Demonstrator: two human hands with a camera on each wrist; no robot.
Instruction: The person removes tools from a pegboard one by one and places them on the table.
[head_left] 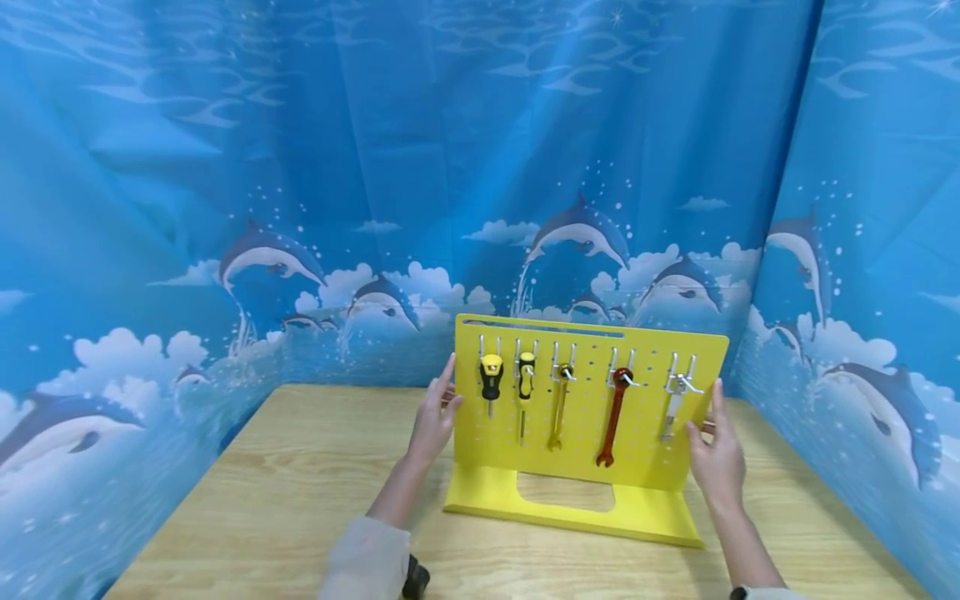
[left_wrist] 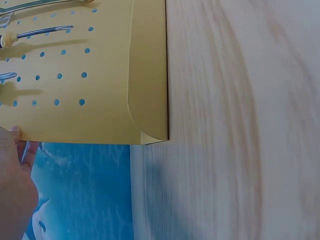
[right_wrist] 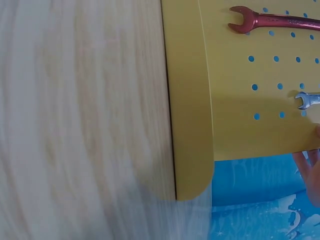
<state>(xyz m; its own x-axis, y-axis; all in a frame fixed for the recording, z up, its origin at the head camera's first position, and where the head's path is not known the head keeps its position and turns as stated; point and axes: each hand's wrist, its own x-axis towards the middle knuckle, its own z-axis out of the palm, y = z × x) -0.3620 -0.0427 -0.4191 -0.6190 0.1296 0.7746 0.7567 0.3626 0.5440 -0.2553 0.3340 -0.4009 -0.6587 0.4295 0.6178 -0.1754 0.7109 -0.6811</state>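
Observation:
A yellow pegboard stand stands upright on the table. My left hand grips its left edge, thumb in front and fingers behind. On the opposite edge, my right hand holds the board the same way. Metal hooks carry a stubby black-and-yellow screwdriver, a longer screwdriver, a gold-coloured wrench, a red wrench and a small silver wrench. The left wrist view catches part of the left hand; in the right wrist view the right hand is mostly cut off.
The stand's base has a cut-out, and its foot rests on the light wooden table. A blue curtain printed with dolphins hangs behind the table and along its right side.

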